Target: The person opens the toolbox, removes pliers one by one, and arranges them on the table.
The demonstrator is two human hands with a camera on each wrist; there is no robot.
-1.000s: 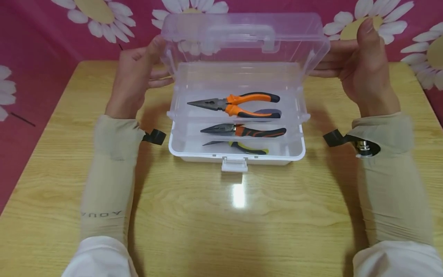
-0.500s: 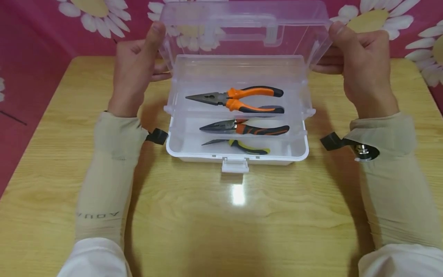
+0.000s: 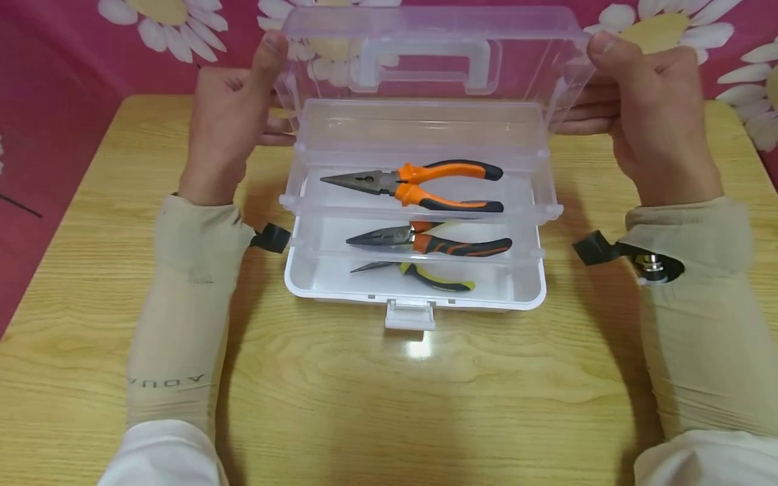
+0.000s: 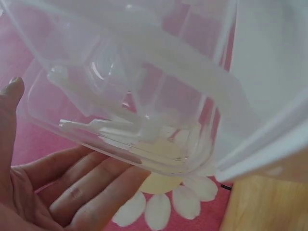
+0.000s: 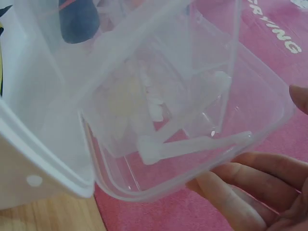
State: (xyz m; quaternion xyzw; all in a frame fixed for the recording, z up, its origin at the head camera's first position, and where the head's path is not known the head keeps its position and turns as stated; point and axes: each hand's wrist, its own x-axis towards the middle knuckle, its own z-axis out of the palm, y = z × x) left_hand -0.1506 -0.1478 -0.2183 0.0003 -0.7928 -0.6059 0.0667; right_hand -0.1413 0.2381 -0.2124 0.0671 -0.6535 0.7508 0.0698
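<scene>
A clear plastic toolbox with a white base (image 3: 294, 287) stands on the table, its clear lid (image 3: 425, 64) raised. My left hand (image 3: 225, 121) is at the lid's left side; in the left wrist view its straight fingers (image 4: 91, 187) touch the outside, thumb apart. At the right side, my right hand (image 3: 659, 121) lays straight fingers (image 5: 260, 171) along the lid, thumb near its corner. Inside lie orange-and-black long-nose pliers (image 3: 419, 175), red-and-black long-nose pliers (image 3: 462, 246) and smaller yellow-and-black pliers (image 3: 434, 278). Clear plastic partly covers them.
The white front latch (image 3: 410, 315) hangs loose over the wooden table (image 3: 419, 418). Pink fabric with daisies (image 3: 67, 121) rises behind the table and at its left. Black straps (image 3: 270, 237) stick out from both sleeves.
The lid has swung further back. The box now sits lower in view and looks larger. My right thumb has come down from pointing up to the lid's corner.
</scene>
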